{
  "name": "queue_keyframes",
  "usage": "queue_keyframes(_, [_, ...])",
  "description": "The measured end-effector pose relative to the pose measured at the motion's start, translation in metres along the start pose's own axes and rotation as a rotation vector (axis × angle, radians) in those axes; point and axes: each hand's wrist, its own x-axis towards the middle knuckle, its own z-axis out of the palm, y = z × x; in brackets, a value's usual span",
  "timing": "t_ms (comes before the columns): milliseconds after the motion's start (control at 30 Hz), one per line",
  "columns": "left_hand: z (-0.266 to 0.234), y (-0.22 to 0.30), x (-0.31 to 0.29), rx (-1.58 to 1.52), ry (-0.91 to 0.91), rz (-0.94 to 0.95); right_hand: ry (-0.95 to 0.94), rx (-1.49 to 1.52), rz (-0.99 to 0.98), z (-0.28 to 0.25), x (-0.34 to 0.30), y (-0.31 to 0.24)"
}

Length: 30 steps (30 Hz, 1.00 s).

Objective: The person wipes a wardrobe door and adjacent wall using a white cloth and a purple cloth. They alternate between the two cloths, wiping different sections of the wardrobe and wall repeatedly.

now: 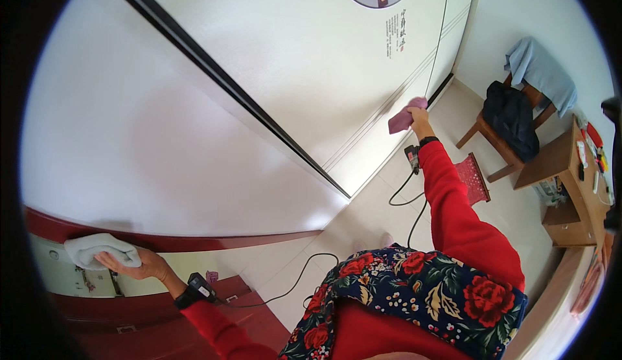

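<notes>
White cloth (100,248), folded thick, sits at 8 o'clock in the person's left hand (141,265). That hand is partly open: its fingers stretch along the cloth with a slight bend, gripping it lightly where it lies over the dark red rail (194,243). At 2 o'clock, with the arm reached well out, the right hand (421,122) is nearly closed, its fingers bunched round a pink cloth (402,120). The loose end of that cloth hangs out toward 8 o'clock from the knuckles, in front of the cream door (291,62) (whether it touches the door, I cannot tell).

Each wrist wears a black band, and a small black box hangs near each one: the left box (202,287) at 8 o'clock, the right box (412,158) just below the right wrist. Black cables (304,266) run from the boxes toward the flowered apron (414,276), at about 5 o'clock, worn over red sleeves (453,198).

Pale floor tiles (382,198) show between the arms. Toward 3 o'clock stand a red basket (473,177), a wooden chair (495,141) with a dark jacket (512,117) and a blue cloth (541,68) on it, and, farther out, a wooden desk (551,159).
</notes>
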Motion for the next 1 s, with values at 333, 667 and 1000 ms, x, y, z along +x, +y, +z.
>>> queue_keyframes(333, [-0.002,0.004,0.003,0.019,-0.038,0.003,-0.184,-0.084,-0.04,0.079,-0.081,0.003])
queue_keyframes(667, [-0.002,0.003,0.005,-0.095,0.002,0.008,-0.36,0.017,-0.669,0.139,-0.25,-0.155])
queue_keyframes(1000, [-0.005,-0.003,0.001,-0.092,-0.034,-0.021,-0.364,-0.087,-1.461,0.197,-0.37,-0.251])
